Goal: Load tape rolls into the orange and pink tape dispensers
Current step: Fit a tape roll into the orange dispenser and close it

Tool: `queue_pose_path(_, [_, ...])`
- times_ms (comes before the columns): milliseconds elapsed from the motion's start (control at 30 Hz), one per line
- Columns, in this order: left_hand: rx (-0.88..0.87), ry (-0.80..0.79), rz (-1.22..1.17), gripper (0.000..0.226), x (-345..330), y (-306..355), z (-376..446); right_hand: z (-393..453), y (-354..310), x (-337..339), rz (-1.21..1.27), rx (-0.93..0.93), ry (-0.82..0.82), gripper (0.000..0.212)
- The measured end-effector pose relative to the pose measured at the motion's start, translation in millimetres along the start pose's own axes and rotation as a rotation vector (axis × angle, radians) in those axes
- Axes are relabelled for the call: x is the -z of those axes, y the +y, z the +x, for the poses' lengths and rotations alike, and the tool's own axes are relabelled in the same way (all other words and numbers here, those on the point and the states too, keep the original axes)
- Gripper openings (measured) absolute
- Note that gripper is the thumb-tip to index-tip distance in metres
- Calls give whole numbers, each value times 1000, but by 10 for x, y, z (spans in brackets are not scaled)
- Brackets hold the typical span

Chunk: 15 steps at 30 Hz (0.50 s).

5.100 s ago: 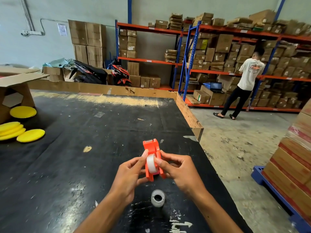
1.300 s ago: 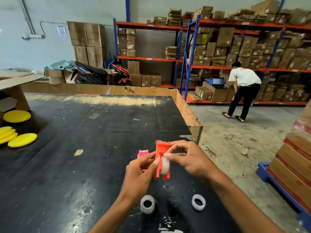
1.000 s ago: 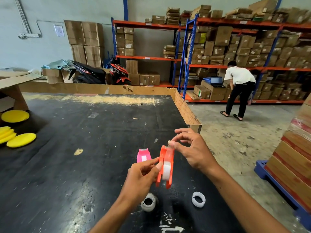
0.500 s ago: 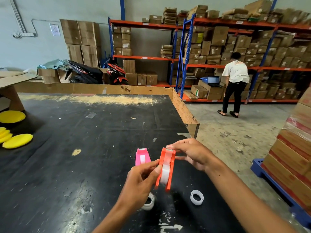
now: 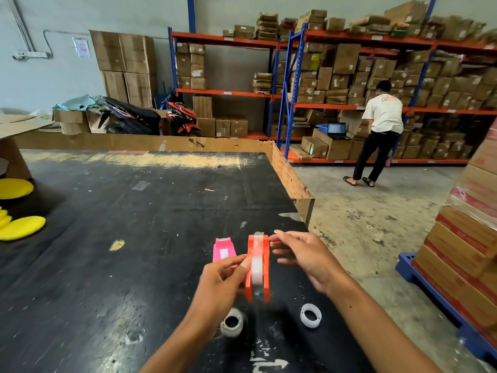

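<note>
My left hand [image 5: 219, 281] pinches the orange tape dispenser [image 5: 258, 267] by its left side and holds it upright above the black table [image 5: 134, 238]. A clear tape roll [image 5: 256, 267] sits inside it, and a strip of tape runs up to its front end. My right hand [image 5: 301, 258] hovers beside the dispenser's right side, fingers spread, fingertips near its top. The pink dispenser [image 5: 224, 250] stands on the table just behind my left hand. Two loose rolls lie near me: a clear tape roll [image 5: 231, 322] and a white ring [image 5: 311, 315].
Yellow round pads [image 5: 22, 227] lie at the table's left edge. A cardboard rim [image 5: 291, 181] lines the far and right sides. Stacked boxes on a blue pallet [image 5: 441, 297] stand at the right. A person [image 5: 380, 130] works at the shelves beyond.
My right hand has come off the dispenser's top and opened beside it. The orange dispenser now faces edge-on to me, still held in my left hand.
</note>
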<state>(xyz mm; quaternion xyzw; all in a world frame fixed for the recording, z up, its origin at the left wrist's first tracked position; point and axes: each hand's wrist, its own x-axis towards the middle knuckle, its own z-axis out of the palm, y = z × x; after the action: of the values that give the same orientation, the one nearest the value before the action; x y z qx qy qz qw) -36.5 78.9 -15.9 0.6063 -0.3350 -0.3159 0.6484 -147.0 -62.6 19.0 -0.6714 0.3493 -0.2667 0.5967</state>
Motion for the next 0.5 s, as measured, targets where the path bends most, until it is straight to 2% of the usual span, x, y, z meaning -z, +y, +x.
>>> queue_pose_path(67, [14, 23, -9, 20, -46, -19, 57, -74, 63, -1, 1, 29, 42, 26])
queue_pose_path(200, [24, 68, 4, 19, -176, -61, 178, -165, 151, -2, -32, 45, 10, 27])
queue_pose_path(400, [32, 116, 120, 19, -424, -192, 427, -49, 222, 33, -73, 64, 49, 29])
queue_pose_path(500, [44, 139, 217, 25, -546, -295, 594, 165, 329, 43, -91, 28, 93, 32])
